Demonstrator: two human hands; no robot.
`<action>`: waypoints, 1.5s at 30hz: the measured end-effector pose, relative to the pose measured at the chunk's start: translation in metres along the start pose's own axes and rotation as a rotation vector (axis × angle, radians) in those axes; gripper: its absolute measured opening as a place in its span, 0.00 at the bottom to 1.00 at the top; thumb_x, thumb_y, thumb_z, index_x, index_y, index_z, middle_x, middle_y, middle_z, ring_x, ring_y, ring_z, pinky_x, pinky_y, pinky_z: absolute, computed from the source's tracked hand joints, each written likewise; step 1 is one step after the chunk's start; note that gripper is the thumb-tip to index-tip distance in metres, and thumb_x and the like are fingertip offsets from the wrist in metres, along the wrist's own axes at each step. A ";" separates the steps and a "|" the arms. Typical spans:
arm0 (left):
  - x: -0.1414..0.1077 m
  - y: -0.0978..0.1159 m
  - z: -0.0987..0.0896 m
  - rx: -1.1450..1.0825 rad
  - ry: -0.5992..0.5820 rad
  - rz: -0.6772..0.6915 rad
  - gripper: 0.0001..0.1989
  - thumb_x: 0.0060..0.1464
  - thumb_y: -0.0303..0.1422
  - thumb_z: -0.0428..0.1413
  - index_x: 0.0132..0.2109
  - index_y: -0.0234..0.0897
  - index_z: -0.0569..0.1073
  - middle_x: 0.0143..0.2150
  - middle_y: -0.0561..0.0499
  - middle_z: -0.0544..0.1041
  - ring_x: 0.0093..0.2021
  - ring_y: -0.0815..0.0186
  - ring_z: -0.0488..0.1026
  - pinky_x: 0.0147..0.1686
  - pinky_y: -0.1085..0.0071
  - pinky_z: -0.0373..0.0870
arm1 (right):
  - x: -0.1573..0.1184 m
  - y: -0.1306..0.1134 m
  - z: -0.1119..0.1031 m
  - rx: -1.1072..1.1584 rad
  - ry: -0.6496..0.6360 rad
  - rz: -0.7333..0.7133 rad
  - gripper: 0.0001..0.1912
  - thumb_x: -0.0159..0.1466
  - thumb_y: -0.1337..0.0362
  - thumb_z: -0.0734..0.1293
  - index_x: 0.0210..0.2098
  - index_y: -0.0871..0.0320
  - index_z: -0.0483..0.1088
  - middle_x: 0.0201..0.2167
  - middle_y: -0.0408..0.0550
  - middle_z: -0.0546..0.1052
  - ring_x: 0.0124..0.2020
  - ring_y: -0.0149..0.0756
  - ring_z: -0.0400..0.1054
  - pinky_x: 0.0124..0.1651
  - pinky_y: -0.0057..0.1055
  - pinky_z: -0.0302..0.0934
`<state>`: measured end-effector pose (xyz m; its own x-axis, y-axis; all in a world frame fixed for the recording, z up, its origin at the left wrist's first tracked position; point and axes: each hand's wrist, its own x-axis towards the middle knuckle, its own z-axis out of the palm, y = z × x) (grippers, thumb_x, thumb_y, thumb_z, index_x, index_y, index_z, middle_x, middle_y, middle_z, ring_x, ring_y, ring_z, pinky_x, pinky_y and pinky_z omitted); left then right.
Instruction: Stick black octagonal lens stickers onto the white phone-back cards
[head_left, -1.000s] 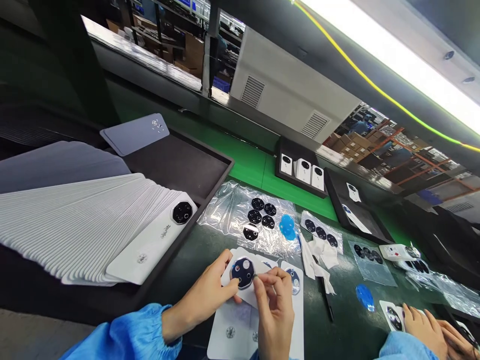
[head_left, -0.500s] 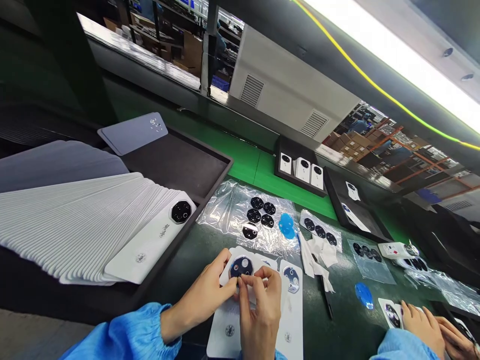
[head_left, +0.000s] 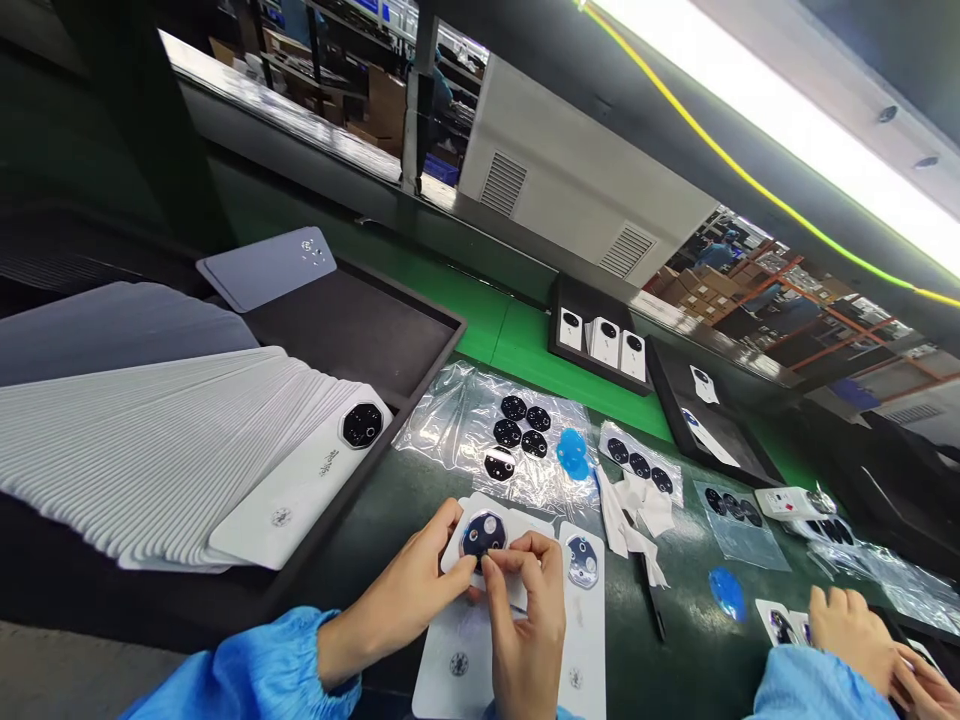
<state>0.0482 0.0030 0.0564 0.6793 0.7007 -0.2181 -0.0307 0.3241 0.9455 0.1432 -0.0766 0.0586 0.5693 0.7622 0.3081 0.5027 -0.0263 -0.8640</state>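
Note:
A small white phone back cover (head_left: 460,556) with a dark octagonal camera lens plate (head_left: 482,536) is tilted up in front of me. My left hand (head_left: 420,580) grips it along the left edge, the thumb close to the plate's lower rim. Thumb and forefinger of my right hand (head_left: 525,615) are pinched together at the plate's lower right edge; whatever sits between the fingertips is hidden. Beneath lie larger white phone back covers (head_left: 589,640), one showing a silvery lens plate (head_left: 582,561) at its top.
To the left, a black tray (head_left: 360,320) holds a fanned row of white back covers (head_left: 172,450). Ahead, lens plates (head_left: 508,432) and blue film discs (head_left: 573,454) lie on clear plastic. White strips (head_left: 637,510) and a black pen (head_left: 655,605) are right; a co-worker's hand (head_left: 851,630) works beyond.
My right fingertips have shifted slightly rightward and down along the lens plate's edge. My left hand keeps its grip. The co-worker's hand has lifted a little and moved right.

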 end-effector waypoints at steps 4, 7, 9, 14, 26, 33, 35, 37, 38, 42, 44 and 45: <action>0.000 -0.002 0.000 0.048 0.036 0.047 0.09 0.47 0.38 0.53 0.33 0.40 0.61 0.30 0.56 0.67 0.33 0.65 0.66 0.32 0.72 0.66 | -0.003 0.006 0.003 -0.131 0.023 -0.142 0.07 0.65 0.66 0.61 0.32 0.55 0.70 0.38 0.49 0.63 0.37 0.36 0.63 0.30 0.28 0.68; 0.000 -0.001 0.000 0.082 0.096 0.070 0.09 0.46 0.37 0.53 0.31 0.40 0.60 0.28 0.57 0.66 0.31 0.66 0.65 0.30 0.73 0.65 | 0.003 0.005 0.002 -0.127 -0.020 -0.150 0.07 0.65 0.65 0.62 0.31 0.55 0.71 0.37 0.48 0.65 0.36 0.36 0.65 0.36 0.32 0.67; 0.000 -0.001 0.000 0.056 0.093 0.049 0.10 0.45 0.38 0.54 0.31 0.40 0.60 0.29 0.57 0.66 0.31 0.66 0.66 0.30 0.73 0.68 | 0.010 0.003 -0.002 -0.043 -0.078 -0.066 0.09 0.64 0.62 0.64 0.28 0.55 0.71 0.34 0.46 0.66 0.36 0.36 0.67 0.34 0.30 0.67; 0.000 -0.003 0.001 -0.033 0.054 0.003 0.12 0.45 0.39 0.55 0.33 0.40 0.60 0.32 0.56 0.66 0.32 0.65 0.69 0.32 0.67 0.75 | 0.019 0.004 -0.014 0.002 -0.061 -0.023 0.10 0.64 0.60 0.65 0.27 0.56 0.70 0.31 0.44 0.67 0.35 0.34 0.67 0.36 0.28 0.67; -0.001 -0.004 -0.002 0.047 0.052 0.061 0.10 0.48 0.39 0.53 0.33 0.40 0.61 0.31 0.57 0.66 0.32 0.66 0.67 0.32 0.70 0.71 | 0.016 0.002 -0.008 -0.056 -0.105 -0.086 0.10 0.63 0.58 0.65 0.30 0.54 0.75 0.33 0.47 0.67 0.33 0.35 0.65 0.33 0.30 0.68; -0.001 0.002 -0.003 -0.117 -0.012 -0.025 0.17 0.48 0.45 0.58 0.36 0.38 0.63 0.35 0.53 0.69 0.37 0.63 0.70 0.38 0.62 0.76 | 0.034 -0.007 -0.035 0.204 0.008 0.266 0.13 0.54 0.52 0.71 0.27 0.56 0.76 0.25 0.43 0.72 0.25 0.31 0.65 0.29 0.26 0.64; -0.001 0.006 -0.004 -0.149 -0.015 -0.056 0.19 0.47 0.47 0.59 0.38 0.38 0.64 0.38 0.52 0.70 0.40 0.61 0.70 0.40 0.62 0.75 | 0.031 -0.001 -0.043 0.198 -0.014 0.284 0.13 0.54 0.53 0.72 0.29 0.56 0.78 0.26 0.45 0.75 0.27 0.34 0.68 0.32 0.28 0.66; -0.001 0.009 -0.004 -0.180 -0.024 -0.088 0.22 0.46 0.49 0.59 0.39 0.37 0.64 0.40 0.51 0.70 0.42 0.61 0.69 0.41 0.63 0.75 | 0.026 0.005 -0.049 0.189 -0.023 0.301 0.13 0.54 0.52 0.72 0.30 0.57 0.79 0.27 0.46 0.76 0.29 0.36 0.70 0.34 0.30 0.67; -0.001 0.010 -0.005 -0.192 -0.028 -0.101 0.23 0.46 0.50 0.60 0.40 0.37 0.64 0.41 0.50 0.71 0.42 0.61 0.69 0.41 0.64 0.75 | 0.024 0.008 -0.051 0.181 -0.009 0.308 0.14 0.54 0.52 0.72 0.30 0.57 0.79 0.26 0.46 0.77 0.29 0.36 0.70 0.35 0.30 0.67; 0.000 0.012 -0.006 -0.208 -0.033 -0.112 0.24 0.46 0.51 0.59 0.40 0.38 0.65 0.41 0.50 0.72 0.42 0.61 0.70 0.41 0.65 0.74 | 0.015 0.008 -0.057 0.189 0.121 0.302 0.15 0.55 0.50 0.72 0.32 0.56 0.80 0.27 0.46 0.77 0.29 0.36 0.71 0.37 0.31 0.68; 0.000 0.012 -0.006 -0.202 -0.031 -0.110 0.23 0.47 0.51 0.58 0.40 0.38 0.64 0.42 0.50 0.73 0.42 0.61 0.70 0.41 0.64 0.74 | 0.013 0.005 -0.058 0.231 0.161 0.288 0.17 0.55 0.49 0.72 0.34 0.55 0.80 0.30 0.46 0.77 0.30 0.36 0.71 0.37 0.32 0.69; 0.000 0.012 -0.006 -0.200 -0.033 -0.112 0.23 0.47 0.51 0.58 0.40 0.38 0.64 0.42 0.50 0.73 0.42 0.61 0.70 0.42 0.64 0.74 | 0.012 0.003 -0.059 0.252 0.168 0.291 0.17 0.55 0.48 0.72 0.35 0.55 0.80 0.31 0.47 0.77 0.31 0.36 0.71 0.37 0.32 0.70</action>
<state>0.0431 0.0103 0.0660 0.7102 0.6331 -0.3078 -0.0964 0.5206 0.8484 0.1905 -0.1056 0.0831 0.7731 0.6293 0.0792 0.1422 -0.0503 -0.9886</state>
